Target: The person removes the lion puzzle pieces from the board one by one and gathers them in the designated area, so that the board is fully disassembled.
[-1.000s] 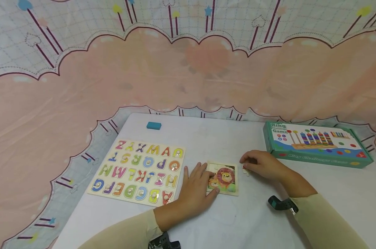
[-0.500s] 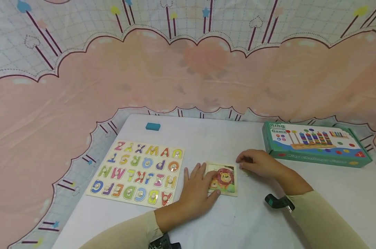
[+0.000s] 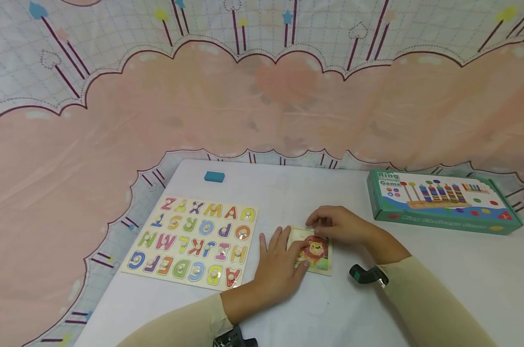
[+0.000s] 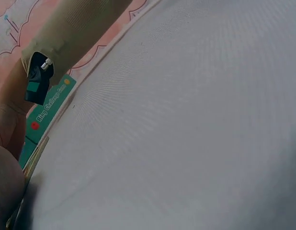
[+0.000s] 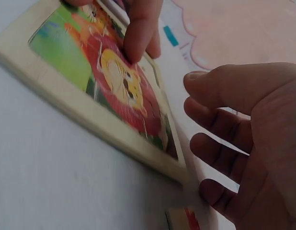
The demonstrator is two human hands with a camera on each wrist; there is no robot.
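A small square wooden jigsaw puzzle (image 3: 322, 267) with a lion picture lies at the middle front. Spread fingers of my left hand (image 3: 272, 270) rest on its left side, the index finger on the picture. My right hand (image 3: 342, 224) is over the puzzle's top right corner, fingers loosely bent. In the right wrist view a gap shows between thumb and fingers, with nothing seen in it. Beside the frame there lies a loose puzzle piece (image 5: 181, 218) of pale wood with a red streak. The left wrist view catches only part of the left hand (image 4: 6, 187).
An alphabet peg board (image 3: 136, 271) with colourful letters lies left of the puzzle. A blue block (image 3: 214, 177) sits towards the back edge of the white-covered table (image 3: 288, 193). At the back right stands a green Ring Challenge Game box (image 3: 444, 200). A patterned cloth hangs behind.
My right hand has moved left, from beside the puzzle to over its top right corner. The left hand stays on the puzzle.
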